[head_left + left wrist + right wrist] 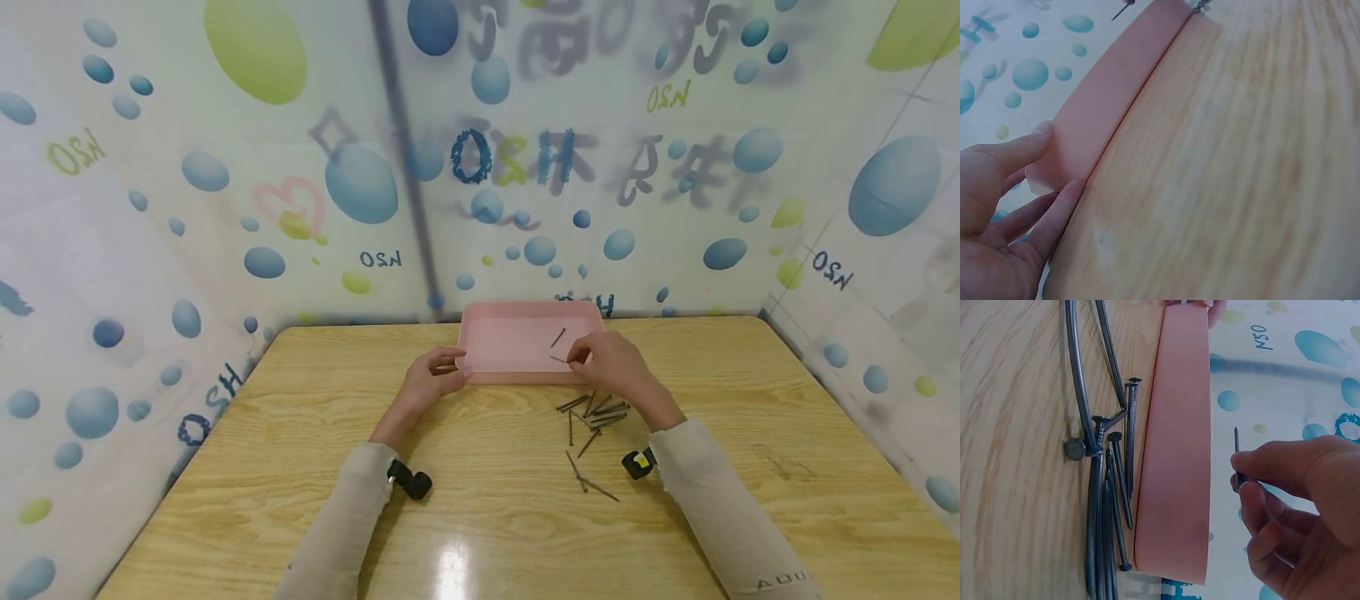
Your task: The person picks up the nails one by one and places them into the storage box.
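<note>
My right hand (611, 362) is over the right end of the pink tray (517, 377), pinching a nail (1237, 444) between thumb and fingertips. That nail's pointed end sticks out past the fingers, above the tray wall in the right wrist view. Another nail (558, 337) lies inside the tray. At the tray's front left corner, my left hand (427, 383) holds the edge, thumb on the front wall and fingers around the side, as the left wrist view shows. A loose pile of dark nails (600, 417) lies on the table in front of the tray, below my right hand.
Several more nails (592, 483) lie nearer to me on the wooden table (495, 467). Just behind the tray stands a patterned wall sheet (510, 242) along the table's back edge. Both wrists carry small black cameras (411, 481).
</note>
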`<state>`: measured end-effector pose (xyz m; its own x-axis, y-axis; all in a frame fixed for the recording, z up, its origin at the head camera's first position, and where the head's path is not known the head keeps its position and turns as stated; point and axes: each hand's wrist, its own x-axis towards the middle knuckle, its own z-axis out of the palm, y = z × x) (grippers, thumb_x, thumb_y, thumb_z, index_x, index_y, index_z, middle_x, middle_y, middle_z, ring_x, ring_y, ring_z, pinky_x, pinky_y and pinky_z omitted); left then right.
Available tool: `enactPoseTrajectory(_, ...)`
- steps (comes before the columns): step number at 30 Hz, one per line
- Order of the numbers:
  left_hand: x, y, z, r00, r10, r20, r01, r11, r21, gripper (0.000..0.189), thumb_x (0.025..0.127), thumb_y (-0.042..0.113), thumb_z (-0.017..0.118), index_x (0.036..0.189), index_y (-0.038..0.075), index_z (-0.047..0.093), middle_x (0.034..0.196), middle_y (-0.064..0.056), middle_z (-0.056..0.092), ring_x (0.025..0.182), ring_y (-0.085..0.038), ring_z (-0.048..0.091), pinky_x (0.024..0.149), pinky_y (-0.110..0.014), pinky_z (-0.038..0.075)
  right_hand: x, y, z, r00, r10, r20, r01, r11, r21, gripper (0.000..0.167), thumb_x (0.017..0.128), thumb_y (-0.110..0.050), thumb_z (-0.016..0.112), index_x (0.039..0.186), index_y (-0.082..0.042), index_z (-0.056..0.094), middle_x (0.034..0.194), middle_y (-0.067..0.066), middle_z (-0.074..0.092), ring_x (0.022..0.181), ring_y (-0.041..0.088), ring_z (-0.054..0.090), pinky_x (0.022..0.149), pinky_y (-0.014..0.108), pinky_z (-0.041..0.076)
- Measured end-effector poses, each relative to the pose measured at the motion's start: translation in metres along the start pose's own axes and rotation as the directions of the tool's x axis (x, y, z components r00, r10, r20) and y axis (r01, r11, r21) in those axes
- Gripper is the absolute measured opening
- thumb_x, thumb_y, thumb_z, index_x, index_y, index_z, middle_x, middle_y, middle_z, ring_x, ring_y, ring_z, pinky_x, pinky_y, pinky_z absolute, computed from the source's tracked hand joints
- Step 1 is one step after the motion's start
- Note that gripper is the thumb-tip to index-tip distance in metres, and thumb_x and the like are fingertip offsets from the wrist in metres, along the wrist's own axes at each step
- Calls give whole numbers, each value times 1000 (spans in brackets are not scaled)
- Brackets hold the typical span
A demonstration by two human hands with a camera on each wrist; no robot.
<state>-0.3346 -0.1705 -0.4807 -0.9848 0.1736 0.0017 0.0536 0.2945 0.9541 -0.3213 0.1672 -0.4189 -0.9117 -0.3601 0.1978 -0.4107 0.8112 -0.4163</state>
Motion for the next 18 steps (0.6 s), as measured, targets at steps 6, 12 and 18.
enactPoseTrajectory(6, 2, -1, 1, 1000, 3, -10, -2, 1000, 13, 47, 96, 22, 76, 140, 15, 64, 143, -16, 61, 131, -37, 61, 99, -41, 59, -1, 1, -1, 999, 23, -38, -24, 1000, -14, 15, 97, -16, 69, 101, -8, 82, 93, 5, 77, 77, 18, 67, 68, 38, 58)
enactPoseTrajectory(12, 2, -4, 1, 1000, 6, -3, -6, 1000, -17, 46, 97, 17, 74, 141, 12, 62, 143, -19, 61, 129, -38, 62, 96, -37, 60, -1, 6, 0, 998, 27, -50, -28, 999, -29, 17, 97, -16, 68, 103, -6, 81, 94, 6, 78, 77, 19, 69, 68, 39, 60)
enactPoseTrajectory(18, 1, -2, 1, 1000, 8, -15, -8, 1000, -2, 47, 95, 20, 76, 140, 13, 64, 142, -18, 61, 129, -38, 62, 97, -39, 60, 1, 8, 0, 997, 40, -68, -43, 998, -48, 17, 97, -17, 69, 103, -7, 81, 95, 6, 79, 78, 21, 70, 68, 40, 61)
